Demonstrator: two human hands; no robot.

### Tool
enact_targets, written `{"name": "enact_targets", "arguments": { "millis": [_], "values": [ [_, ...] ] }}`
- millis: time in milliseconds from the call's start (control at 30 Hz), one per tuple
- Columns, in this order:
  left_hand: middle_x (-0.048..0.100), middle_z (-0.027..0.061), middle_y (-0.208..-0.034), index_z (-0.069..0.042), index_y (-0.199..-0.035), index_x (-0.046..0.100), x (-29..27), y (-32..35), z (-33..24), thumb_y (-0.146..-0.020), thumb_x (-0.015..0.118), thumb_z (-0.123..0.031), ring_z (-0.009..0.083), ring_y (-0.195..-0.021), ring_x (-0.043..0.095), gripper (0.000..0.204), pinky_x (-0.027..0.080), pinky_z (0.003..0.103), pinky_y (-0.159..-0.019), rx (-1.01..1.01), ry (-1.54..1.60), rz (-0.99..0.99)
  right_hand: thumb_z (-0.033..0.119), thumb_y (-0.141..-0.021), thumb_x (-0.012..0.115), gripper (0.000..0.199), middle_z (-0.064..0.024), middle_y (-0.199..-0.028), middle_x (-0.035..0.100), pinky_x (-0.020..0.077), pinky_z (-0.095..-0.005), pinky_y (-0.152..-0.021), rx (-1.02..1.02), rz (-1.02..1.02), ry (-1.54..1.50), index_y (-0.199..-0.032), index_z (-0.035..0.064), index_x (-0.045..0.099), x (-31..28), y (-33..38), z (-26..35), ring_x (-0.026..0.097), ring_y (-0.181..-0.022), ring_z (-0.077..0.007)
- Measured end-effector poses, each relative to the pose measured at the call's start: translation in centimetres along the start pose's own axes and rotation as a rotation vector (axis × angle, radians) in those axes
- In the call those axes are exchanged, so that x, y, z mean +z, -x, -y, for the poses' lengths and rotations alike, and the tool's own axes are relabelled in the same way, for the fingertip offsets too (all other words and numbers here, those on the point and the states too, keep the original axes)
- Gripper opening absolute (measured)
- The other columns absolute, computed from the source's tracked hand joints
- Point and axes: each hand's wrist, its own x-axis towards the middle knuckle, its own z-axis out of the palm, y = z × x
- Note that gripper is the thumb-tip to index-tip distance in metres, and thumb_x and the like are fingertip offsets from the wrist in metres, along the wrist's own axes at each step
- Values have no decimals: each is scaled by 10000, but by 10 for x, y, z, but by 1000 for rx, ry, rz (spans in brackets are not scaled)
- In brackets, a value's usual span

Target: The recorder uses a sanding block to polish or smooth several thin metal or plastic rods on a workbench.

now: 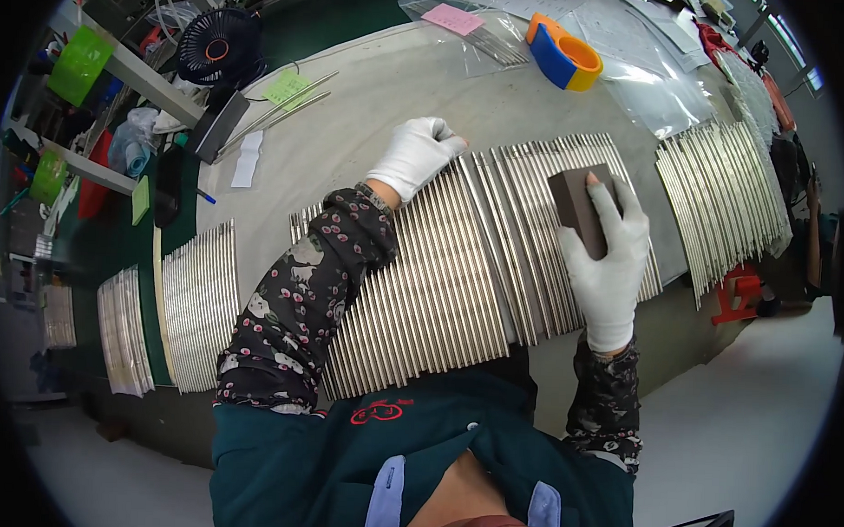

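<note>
Slim silvery metal rods lie side by side in a wide row (421, 301) in front of me. My left hand (414, 158), in a white glove with bare fingertips showing, rests at the far ends of these rods. Its fingers are curled closed at the rod tips, and what they pinch is hidden. In my right hand (610, 261), also white-gloved, is a brown rectangular block (573, 199) that looks like a sanding sponge. The block is over the right part of the row, with my fingers along its right side.
More rods (726, 200) lie at the right, and another batch (197, 307) at the left. An orange and blue tape roll (564, 55) stands at the back beside clear plastic bags (656, 95). A black fan (220, 47) is at the far left; a red stool (739, 295) stands below right.
</note>
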Motion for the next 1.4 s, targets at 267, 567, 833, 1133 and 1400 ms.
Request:
{"name": "enact_targets", "arguments": {
  "millis": [267,567,833,1133,1400],
  "values": [
    [650,130,-1095,-18,-1241,590,-3,30,-6,-827,736,-321,311,-1081,622,533,511,417,-901,535,-658,15,111,-715,731,669,-228,-1412,493,420,-479,-1052,217,33,10,-1367,82,587,-17,58,-16,505,-1243,-388],
    [407,209,-1511,-57,-1366,543,32,91,12,-767,738,-558,374,-1414,379,805,244,589,-1176,893,-413,503,87,-706,717,704,-228,-1442,480,401,-476,-1067,253,49,84,-1394,79,567,-16,70,-42,497,-1251,-377],
    [492,233,-1400,4,-1289,591,35,76,-26,-717,770,-507,346,-1344,449,788,346,469,-1107,871,-381,621,60,-706,692,731,-231,-1456,476,407,-481,-1070,249,-3,145,-1420,97,545,-27,64,-69,496,-1276,-392],
    [379,209,-1549,-108,-1447,519,141,0,-65,-869,631,-597,365,-1476,296,765,197,587,-1202,980,-600,434,72,-707,690,718,-231,-1431,490,415,-475,-1052,251,-44,164,-1412,100,555,-40,54,-103,517,-1226,-391],
    [343,270,-1550,-74,-1445,493,126,9,-48,-813,711,-563,423,-1462,303,828,188,600,-1202,862,-502,524,75,-704,686,696,-230,-1445,490,417,-476,-1058,303,-73,201,-1390,88,570,-47,46,-151,514,-1241,-393]
  ]
}}
